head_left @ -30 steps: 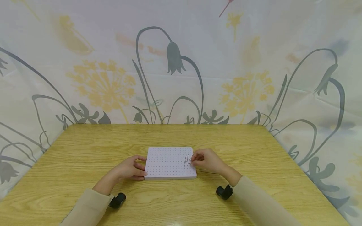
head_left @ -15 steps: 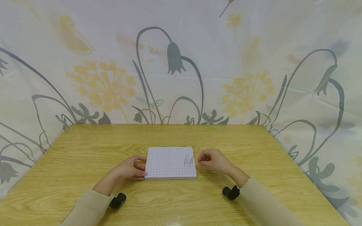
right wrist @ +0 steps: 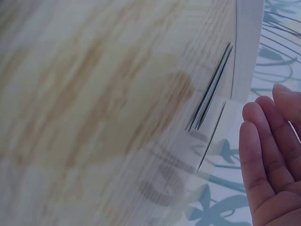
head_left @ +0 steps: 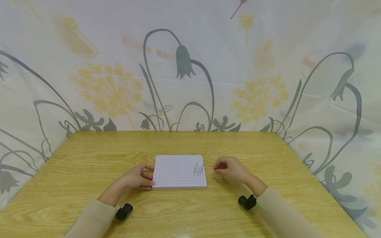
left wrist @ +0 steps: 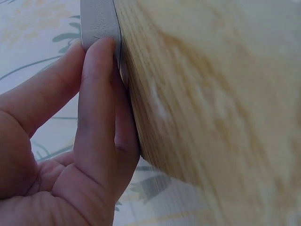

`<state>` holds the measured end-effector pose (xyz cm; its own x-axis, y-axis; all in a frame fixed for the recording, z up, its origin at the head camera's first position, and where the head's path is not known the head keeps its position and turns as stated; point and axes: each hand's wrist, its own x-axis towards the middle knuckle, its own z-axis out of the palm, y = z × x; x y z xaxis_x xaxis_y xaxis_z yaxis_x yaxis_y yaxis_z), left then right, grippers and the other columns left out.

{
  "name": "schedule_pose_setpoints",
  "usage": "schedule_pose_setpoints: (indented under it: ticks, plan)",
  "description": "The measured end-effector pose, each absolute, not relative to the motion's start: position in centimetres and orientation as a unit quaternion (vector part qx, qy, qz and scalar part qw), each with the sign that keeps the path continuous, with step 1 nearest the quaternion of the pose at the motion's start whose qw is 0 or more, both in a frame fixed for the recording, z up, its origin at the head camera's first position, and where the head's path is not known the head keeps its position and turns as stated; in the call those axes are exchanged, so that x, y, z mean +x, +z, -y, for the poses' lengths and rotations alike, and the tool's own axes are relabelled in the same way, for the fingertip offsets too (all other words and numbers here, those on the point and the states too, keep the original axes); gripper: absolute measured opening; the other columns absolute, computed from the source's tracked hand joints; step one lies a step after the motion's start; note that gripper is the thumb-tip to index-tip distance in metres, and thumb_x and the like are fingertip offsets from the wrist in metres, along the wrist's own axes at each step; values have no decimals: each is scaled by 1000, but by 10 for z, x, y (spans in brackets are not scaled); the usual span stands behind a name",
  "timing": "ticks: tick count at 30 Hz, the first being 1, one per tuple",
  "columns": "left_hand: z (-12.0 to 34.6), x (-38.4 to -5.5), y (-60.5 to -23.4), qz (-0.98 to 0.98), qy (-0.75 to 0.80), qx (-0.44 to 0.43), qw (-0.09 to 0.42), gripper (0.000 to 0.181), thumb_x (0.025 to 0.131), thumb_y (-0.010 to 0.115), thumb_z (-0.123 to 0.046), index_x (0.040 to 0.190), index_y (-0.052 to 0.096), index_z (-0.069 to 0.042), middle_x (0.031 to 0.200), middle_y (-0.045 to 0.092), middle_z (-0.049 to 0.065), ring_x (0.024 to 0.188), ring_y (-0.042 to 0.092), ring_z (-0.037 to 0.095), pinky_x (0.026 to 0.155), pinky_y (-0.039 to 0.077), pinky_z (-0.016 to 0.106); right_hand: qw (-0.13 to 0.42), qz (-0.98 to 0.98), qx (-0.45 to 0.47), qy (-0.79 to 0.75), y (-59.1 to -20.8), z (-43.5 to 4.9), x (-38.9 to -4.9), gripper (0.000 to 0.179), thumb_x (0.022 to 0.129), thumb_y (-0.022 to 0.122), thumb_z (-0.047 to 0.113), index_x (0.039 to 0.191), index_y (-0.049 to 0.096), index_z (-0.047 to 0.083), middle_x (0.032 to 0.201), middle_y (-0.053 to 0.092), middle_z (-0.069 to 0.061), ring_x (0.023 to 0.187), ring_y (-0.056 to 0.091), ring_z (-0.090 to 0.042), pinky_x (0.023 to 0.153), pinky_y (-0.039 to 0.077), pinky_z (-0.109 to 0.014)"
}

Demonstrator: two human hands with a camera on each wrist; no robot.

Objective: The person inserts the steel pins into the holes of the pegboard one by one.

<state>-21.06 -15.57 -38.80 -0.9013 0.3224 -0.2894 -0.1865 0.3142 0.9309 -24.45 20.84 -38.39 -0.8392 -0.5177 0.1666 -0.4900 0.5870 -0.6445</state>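
Observation:
A white board (head_left: 175, 172) with a grid of small holes lies flat on the table. Several thin dark needles (head_left: 198, 169) stand slanted in its right part. My left hand (head_left: 139, 177) holds the board's left edge, thumb on the near corner; the left wrist view shows a finger pressed against the board's side (left wrist: 97, 23). Right of the board, my right hand (head_left: 230, 168) hovers with bent fingers and nothing visible between them. Thin metal needles (right wrist: 209, 89) lie together below it in the right wrist view. Closer to the fingertips is a single needle (right wrist: 211, 136).
The wood-grain table (head_left: 119, 145) extends around the board on every side. A hanging cloth (head_left: 190, 99) with printed flowers stands behind it. Black wrist cameras (head_left: 123, 211) sit on both sleeves.
My right hand has left the board's right edge and moved right, uncovering the standing needles and the needles on the table. The left hand and the board stay in place.

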Motion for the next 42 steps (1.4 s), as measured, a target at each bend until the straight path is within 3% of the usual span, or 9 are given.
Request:
schedule_pose_setpoints:
  ticks: [13, 21, 42]
  plan:
    - [157, -211, -388, -773, 594, 38, 221, 56, 82, 64, 9, 131, 35, 10, 98, 52, 19, 77, 60, 21, 70, 57, 36, 21, -895, -282, -345, -388, -215, -261, 6, 82, 68, -1, 88, 67, 0, 84, 66, -6, 75, 60, -14, 67, 52, -25]
    - [156, -211, -387, -775, 591, 38, 219, 56, 82, 65, 9, 130, 36, 9, 98, 53, 20, 77, 60, 21, 70, 56, 35, 33, -903, -284, -321, -390, -216, -272, 8, 81, 70, -1, 87, 67, 2, 83, 65, -3, 75, 59, -13, 67, 51, -26]
    - [155, -212, -389, -775, 592, 37, 219, 57, 81, 65, 9, 130, 36, 9, 97, 53, 19, 77, 60, 21, 69, 57, 36, 125, -913, -272, -278, -391, -212, -289, 8, 87, 65, 5, 80, 66, 2, 75, 61, 2, 67, 47, -10, 64, 44, -25]
